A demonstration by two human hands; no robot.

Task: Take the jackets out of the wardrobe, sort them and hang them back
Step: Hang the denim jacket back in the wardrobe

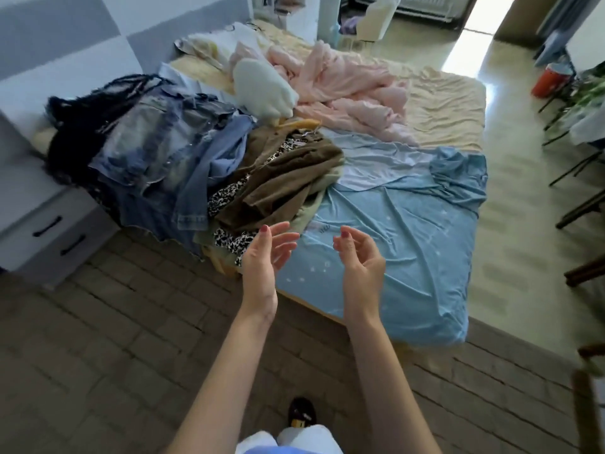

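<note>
A heap of jackets lies on the left side of the bed: a dark fuzzy one (78,126) at the far left, faded denim jackets (157,158) beside it, then a brown corduroy jacket (281,178) over a leopard-print piece (229,240). A yellow hanger (301,122) pokes out behind the brown jacket. My left hand (265,257) hovers empty just in front of the heap, fingers relaxed. My right hand (360,257) is raised over the blue sheet (409,224), fingers loosely curled, holding nothing. The wardrobe is out of view.
A crumpled pink blanket (343,83) and a white fluffy pillow (262,86) lie further back on the bed. A grey drawer unit (49,224) stands at the left. Dark chair legs (576,178) and an orange container (550,80) stand at the right. Brick-patterned floor lies in front.
</note>
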